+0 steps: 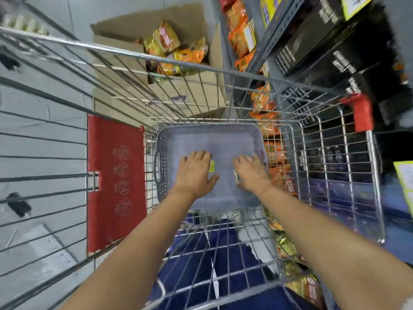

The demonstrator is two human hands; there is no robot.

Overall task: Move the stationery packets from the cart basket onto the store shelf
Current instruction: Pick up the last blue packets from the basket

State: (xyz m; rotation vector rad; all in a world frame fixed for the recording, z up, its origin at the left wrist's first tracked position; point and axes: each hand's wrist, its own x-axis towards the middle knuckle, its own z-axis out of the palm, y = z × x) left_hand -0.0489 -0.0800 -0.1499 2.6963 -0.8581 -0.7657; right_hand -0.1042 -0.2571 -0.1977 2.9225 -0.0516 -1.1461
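A wire cart (201, 90) fills the middle of the view, and a plastic basket (207, 133) sits inside it on its floor, toward the near-right part. Both hands reach down into the basket: the left hand (194, 173) over its left half, the right hand (251, 173) over its right half, with a small label (212, 166) between them. A folding panel (116, 182) lies flat against the cart's left side, just left of the basket. Beyond the cart's far rim stands an open cardboard box (125, 52) on the floor, with snack packets (169, 41) in it. The store shelf (279, 30) runs along the cart's right side, carrying packets and boxes (324, 45).
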